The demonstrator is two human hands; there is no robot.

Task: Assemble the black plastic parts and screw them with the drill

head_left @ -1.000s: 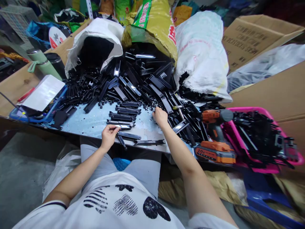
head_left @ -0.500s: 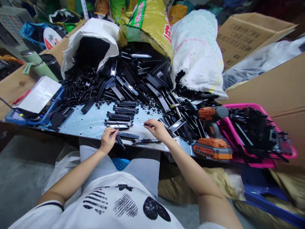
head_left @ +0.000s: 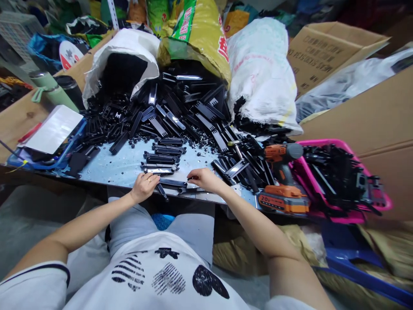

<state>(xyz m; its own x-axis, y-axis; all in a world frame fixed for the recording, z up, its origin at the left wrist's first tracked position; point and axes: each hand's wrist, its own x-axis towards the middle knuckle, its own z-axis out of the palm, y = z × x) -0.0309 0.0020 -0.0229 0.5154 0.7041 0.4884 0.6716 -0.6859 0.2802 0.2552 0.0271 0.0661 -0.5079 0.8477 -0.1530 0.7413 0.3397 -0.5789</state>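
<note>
At the front edge of the table lies a flat black bar point(head_left: 173, 183), with a second narrow black piece point(head_left: 162, 192) angled out from its left end. My left hand point(head_left: 145, 187) is closed on that left end, thumb and fingers pressed together. At the bar's right end, my right hand point(head_left: 204, 180) pinches with its fingertips; what sits between them is dark and too small to make out. Just beyond my hands is a row of several assembled black bars point(head_left: 163, 158), laid side by side. Another thin black piece point(head_left: 192, 190) lies below my right hand.
Loose black parts point(head_left: 174, 112) spill from a white sack point(head_left: 129, 41), a yellow sack point(head_left: 206, 38) and another white sack point(head_left: 261, 73). An orange cordless drill point(head_left: 284, 181) stands at right beside a pink basket point(head_left: 342, 144). A blue tray point(head_left: 69, 146) is at left.
My right hand has moved left and slightly down to the bar's right end. My left hand has turned over the bar's left end, and its fingers now point right.
</note>
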